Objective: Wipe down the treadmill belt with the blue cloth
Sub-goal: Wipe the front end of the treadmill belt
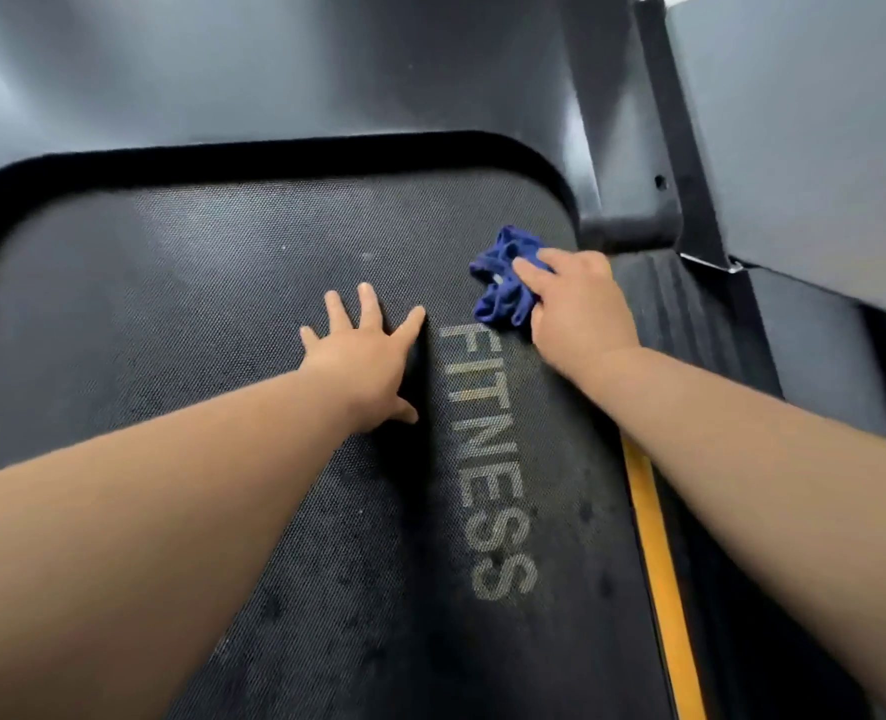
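Observation:
The black textured treadmill belt (212,283) fills the middle of the view, with the pale word FITNESS printed along it. A crumpled blue cloth (500,283) lies on the belt near its far right corner. My right hand (576,304) presses down on the cloth, fingers over its right side, so part of the cloth is hidden under the palm. My left hand (363,356) lies flat on the belt to the left of the lettering, fingers spread and straight, holding nothing.
A grey motor hood (274,70) rises past the belt's front edge. On the right run a ribbed black side rail (690,314) with a yellow stripe (659,563), and a black upright post (674,137) beside a grey panel.

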Demonstrator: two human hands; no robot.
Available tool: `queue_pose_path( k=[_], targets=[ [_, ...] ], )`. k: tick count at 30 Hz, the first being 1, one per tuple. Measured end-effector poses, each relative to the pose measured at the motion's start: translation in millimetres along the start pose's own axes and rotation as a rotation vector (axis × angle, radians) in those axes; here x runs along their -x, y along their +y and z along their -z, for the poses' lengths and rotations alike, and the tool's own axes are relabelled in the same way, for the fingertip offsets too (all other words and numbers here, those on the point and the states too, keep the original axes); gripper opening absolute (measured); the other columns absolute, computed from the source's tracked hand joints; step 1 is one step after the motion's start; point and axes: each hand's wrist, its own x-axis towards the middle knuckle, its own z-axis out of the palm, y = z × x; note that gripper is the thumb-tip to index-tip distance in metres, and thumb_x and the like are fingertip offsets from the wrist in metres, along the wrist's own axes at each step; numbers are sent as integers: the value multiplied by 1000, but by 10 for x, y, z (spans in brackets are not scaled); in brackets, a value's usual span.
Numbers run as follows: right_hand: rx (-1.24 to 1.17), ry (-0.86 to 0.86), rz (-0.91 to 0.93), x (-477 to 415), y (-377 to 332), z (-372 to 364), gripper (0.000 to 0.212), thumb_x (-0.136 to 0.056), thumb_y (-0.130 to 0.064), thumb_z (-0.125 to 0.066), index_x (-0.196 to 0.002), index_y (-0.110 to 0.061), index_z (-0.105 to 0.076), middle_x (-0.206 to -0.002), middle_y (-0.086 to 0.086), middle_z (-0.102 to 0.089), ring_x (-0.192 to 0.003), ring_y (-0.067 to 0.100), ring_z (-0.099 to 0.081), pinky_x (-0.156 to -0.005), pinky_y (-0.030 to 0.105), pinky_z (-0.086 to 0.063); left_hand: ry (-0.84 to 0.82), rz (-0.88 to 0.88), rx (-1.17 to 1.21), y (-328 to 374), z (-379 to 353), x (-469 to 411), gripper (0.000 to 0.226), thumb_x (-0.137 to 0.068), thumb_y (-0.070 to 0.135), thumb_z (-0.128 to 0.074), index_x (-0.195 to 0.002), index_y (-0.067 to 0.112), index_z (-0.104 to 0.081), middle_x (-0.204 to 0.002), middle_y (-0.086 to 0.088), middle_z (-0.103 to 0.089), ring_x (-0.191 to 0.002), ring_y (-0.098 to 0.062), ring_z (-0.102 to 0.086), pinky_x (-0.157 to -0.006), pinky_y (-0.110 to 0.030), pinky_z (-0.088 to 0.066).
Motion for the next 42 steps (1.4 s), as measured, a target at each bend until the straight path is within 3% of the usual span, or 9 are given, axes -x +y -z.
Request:
queue_pose_path(
  k=[6,11,15,19,23,28,33,39,42],
  targets=[
    [11,-148,70,1042,13,54,57,-74,-5,-67,-129,-14,-57,-124,13,-57,-99,41,-53,-80,47,-53,25,14,35,26,-15,-13,115,-67,56,-77,-148,39,2,-156,-18,16,-140,-51,9,-105,-70,-18],
    [-49,-74,48,453,-22,245,33,-86,-10,-56,-117,-16,-63,-119,9,-56,-105,36,-46,-85,46,-49,30,48,39,69,8,12,116,-62,57,-78,-148,41,-1,-156,-15,15,-140,-50,8,-104,-74,-11],
    [66,-57,-42,-34,16,278,42,-87,-7,-53,-128,-16,-51,-126,8,-51,-110,34,-43,-90,45,-46,40,97,27,130,42,14,113,-60,57,-79,-146,42,-8,-158,-14,10,-142,-44,11,-101,-77,-4],
    [61,-110,0,350,-79,202,40,-82,-5,-51,-120,-15,-56,-114,8,-55,-108,35,-47,-86,41,-47,121,77,61,120,27,-2,104,-62,68,-70,-146,39,-15,-157,-18,4,-143,-38,15,-104,-74,-2],
    [-152,-206,-39,715,36,362,39,-76,-4,-54,-109,-20,-66,-112,3,-60,-111,28,-49,-94,33,-40,118,38,167,0,-154,42,110,-63,67,-71,-146,46,-3,-156,-6,22,-143,-33,20,-103,-75,-9],
    [-99,48,44,-221,-61,338,38,-76,-3,-54,-112,-12,-62,-119,12,-57,-109,37,-50,-96,37,-38,126,38,156,0,-182,5,109,-65,66,-71,-146,46,-2,-156,-4,23,-143,-32,21,-103,-75,-10],
    [155,-188,-7,-483,-94,435,29,-85,-12,-56,-114,-13,-57,-122,12,-51,-110,35,-47,-89,36,-41,105,32,165,-14,-146,18,109,-64,65,-73,-147,46,-4,-156,-4,24,-143,-32,20,-102,-75,-11],
    [14,-345,105,654,-85,498,25,-84,-11,-50,-105,-15,-64,-111,9,-54,-106,32,-50,-85,37,-46,107,39,152,4,-135,39,109,-63,66,-73,-146,46,-5,-157,-3,22,-144,-33,18,-101,-75,-13],
    [-52,-227,37,509,-4,513,27,-79,-7,-54,-101,-14,-67,-109,11,-58,-105,33,-53,-87,41,-47,115,36,159,7,-152,37,108,-65,65,-72,-147,46,-4,-157,-4,21,-144,-33,18,-102,-75,-11]
  ],
)
